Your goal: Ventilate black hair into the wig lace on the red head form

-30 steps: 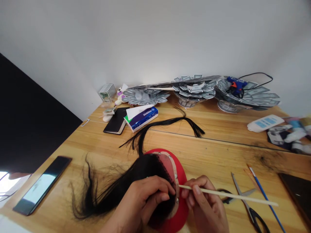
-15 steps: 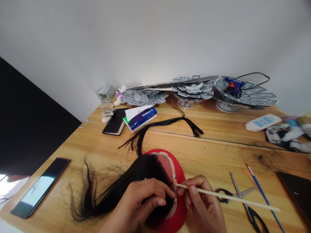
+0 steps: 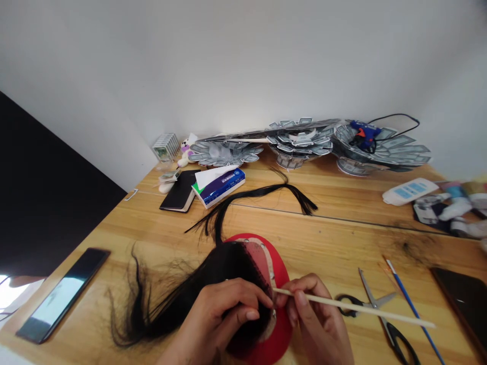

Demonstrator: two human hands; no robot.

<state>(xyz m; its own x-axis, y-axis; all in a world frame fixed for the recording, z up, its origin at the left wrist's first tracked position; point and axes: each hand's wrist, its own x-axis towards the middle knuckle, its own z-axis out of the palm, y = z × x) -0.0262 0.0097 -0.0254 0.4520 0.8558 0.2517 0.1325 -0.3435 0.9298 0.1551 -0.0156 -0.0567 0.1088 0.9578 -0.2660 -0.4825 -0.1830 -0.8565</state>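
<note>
A half-covered wig (image 3: 224, 268) of long black hair rests on a red, rounded form (image 3: 281, 271). Pinkish netting (image 3: 261, 258) and a beige edge band with pins show along its right side. My left hand (image 3: 228, 309) is curled over the hair, its index fingertip pressing at the band; what lies under its fingers is partly hidden. Between thumb and fingers of my right hand (image 3: 317, 309) is a thin wooden stick (image 3: 365, 306), its tip touching the band close to my left fingertip. The stick's long end points right, over the open scissors (image 3: 375, 304).
A blue paintbrush (image 3: 413, 304) and a dark tablet-like object (image 3: 462, 294) lie at right, a phone (image 3: 63, 294) at left. Loose black hair (image 3: 258, 192) stretches behind the wig near a tissue pack (image 3: 220, 187) and black notebook (image 3: 180, 190). Grey paper structures (image 3: 300, 147) line the wall.
The view has shifted very slightly. Both hands, the stick and the wig keep almost the same places, with the stick's tip still at the band.
</note>
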